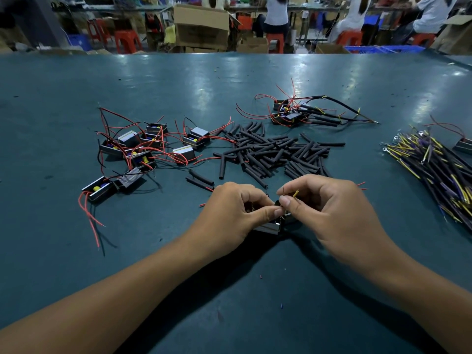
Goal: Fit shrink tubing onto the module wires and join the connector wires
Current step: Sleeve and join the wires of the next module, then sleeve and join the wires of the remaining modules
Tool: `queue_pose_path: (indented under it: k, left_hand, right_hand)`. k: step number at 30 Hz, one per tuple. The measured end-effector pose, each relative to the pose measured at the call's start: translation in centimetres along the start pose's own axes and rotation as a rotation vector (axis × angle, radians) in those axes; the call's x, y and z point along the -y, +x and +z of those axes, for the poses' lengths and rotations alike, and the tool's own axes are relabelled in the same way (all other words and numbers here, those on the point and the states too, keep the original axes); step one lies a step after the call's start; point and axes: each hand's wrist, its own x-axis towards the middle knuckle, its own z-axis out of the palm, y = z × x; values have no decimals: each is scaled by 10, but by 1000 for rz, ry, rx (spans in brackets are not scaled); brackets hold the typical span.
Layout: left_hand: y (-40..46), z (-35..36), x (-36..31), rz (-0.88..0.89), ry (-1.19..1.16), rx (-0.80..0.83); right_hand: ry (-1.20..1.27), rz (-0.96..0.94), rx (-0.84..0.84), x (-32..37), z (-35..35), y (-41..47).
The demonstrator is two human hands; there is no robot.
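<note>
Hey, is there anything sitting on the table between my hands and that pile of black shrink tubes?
Almost nothing. The left hand and right hand hold a module just short of the shrink tube pile. Only two stray tubes lie on the table between, nearer the left hand.

A small black module sits low at the table's near middle, mostly hidden, with a thin yellow-tipped connector wire rising just above it. Beyond it a loose heap of short black shrink tubing lies scattered flat. More modules with red wires cluster to the left, finished ones lie farther back, and a bundle of connector wires lies at the right.
</note>
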Motion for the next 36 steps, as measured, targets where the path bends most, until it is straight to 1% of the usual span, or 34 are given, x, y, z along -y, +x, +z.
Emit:
queue_pose_path:
  k: [5,7,10,12,15,17,21,23,24,28,31,32,35,36]
  left_hand:
    - [-2,-3,-7,2,13,21]
    - [-3,-8,-11,33,50,-1]
    - [-2,-19,-19,161,187,-110]
    - [-4,-21,-27,263,279,-131]
    - [-5,-16,-33,333,410,-151]
    - [-4,-15,-34,342,448,-166]
    - [-5,-15,-36,303,492,-139]
    - [-6,-14,-36,253,476,-116]
    - [-6,-14,-36,208,429,-95]
    - [-5,-18,-36,-50,104,2]
    - [-5,-19,-38,-177,-20,46]
    - [-5,-19,-39,-246,-107,56]
    - [-7,-16,-41,-527,-498,118]
    - [-7,-15,-42,-572,-575,138]
  right_hand:
    - [16,3,15,2,0,2]
    - [9,-7,23,2,0,3]
    - [-50,-36,21,4,-2,3]
    - [-101,-63,32,7,-2,3]
    - [-133,-105,49,12,-3,0]
    - [-147,-117,59,13,-2,-1]
    - [-182,-119,54,14,0,-2]
    - [-173,-129,39,14,0,-3]
    - [-173,-134,32,14,0,-3]
    - [-209,-150,33,14,1,-3]
    - [-253,-191,31,15,2,-3]
    - [-268,-210,32,14,2,-2]
    - [-307,-285,35,12,2,-2]
    - [-309,-294,38,11,2,-2]
